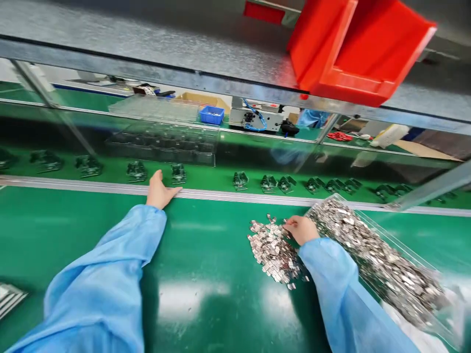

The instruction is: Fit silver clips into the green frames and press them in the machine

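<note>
My left hand (159,192) reaches over the pale rail (213,196), thumb and fingers spread with nothing between them. Just beyond its fingertips on the green belt sits a small green circuit-board assembly (178,173), and another assembly (136,171) is to its left. My right hand (302,229) is at the upper right edge of a loose pile of small silvery metal parts (272,250). Its fingers are pinched together, and what they hold is too small to make out. Beside that hand, a clear tray (395,235) is heaped with more such metal parts (371,250).
More board assemblies (269,183) line the belt (209,179) behind the rail. A clear plastic tray (165,142) stands behind them. Overhead, a metal shelf (147,54) carries a red bin (360,54). A slanted metal post (437,189) rises at the right.
</note>
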`<state>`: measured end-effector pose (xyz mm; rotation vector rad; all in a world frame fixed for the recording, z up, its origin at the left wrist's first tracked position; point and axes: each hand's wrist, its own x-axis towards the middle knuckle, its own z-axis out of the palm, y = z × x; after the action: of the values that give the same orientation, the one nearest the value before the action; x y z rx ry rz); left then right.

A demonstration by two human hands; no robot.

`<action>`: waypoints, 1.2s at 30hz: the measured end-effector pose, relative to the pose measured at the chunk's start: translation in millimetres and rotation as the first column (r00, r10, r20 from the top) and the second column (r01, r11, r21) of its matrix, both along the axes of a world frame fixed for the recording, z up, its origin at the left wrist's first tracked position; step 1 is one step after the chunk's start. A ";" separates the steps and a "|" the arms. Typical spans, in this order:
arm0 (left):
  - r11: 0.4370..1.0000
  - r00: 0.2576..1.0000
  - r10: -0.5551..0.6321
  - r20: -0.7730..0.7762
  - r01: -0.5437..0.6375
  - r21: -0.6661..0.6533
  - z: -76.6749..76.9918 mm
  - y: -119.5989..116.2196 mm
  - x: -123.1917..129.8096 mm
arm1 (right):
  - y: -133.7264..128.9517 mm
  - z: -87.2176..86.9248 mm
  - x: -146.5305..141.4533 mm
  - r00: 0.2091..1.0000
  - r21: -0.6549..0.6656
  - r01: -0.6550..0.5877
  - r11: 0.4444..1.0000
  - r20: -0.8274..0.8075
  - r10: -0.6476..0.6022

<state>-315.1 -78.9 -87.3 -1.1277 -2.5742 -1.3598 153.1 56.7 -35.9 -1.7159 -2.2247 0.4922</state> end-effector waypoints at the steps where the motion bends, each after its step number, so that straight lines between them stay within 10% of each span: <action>1: 0.999 1.000 -0.028 0.006 0.028 -0.025 0.3 6.8 -3.9 | -5.1 3.3 2.3 1.000 0.010 -0.009 1.000 -0.007 0.009; 11: 0.992 0.990 -0.099 0.099 0.107 -0.070 20.8 26.4 -17.6 | -145.1 36.9 88.7 0.914 -0.027 -0.060 0.998 -0.403 0.044; 17: 0.949 0.935 -0.304 0.181 0.280 0.147 30.3 16.4 101.8 | -212.1 43.9 100.0 0.779 -0.086 0.066 0.994 -0.618 -0.106; 19: 0.842 0.800 -0.534 0.272 0.478 0.250 28.3 1.4 170.4 | -226.6 38.6 94.5 0.699 -0.163 0.107 0.981 -0.689 -0.190; 21: 0.641 0.511 -0.766 0.389 0.645 0.416 26.4 -22.3 237.8 | -239.4 30.6 88.4 0.614 -0.254 0.111 0.961 -0.742 -0.267; 25: 0.416 0.091 -0.849 0.521 0.722 0.553 29.4 -77.8 333.6 | -261.8 14.1 84.6 0.515 -0.295 0.085 0.952 -0.805 -0.295; 36: 0.263 -0.121 -0.830 0.545 0.777 0.572 30.4 -128.7 407.6 | -288.7 -6.6 110.0 0.631 0.006 0.201 0.980 -0.766 -0.125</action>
<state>92.5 -207.6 -56.9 -3.0728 -1.7861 -2.6782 263.1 -231.9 -42.4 -1.2797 -1.4279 0.8626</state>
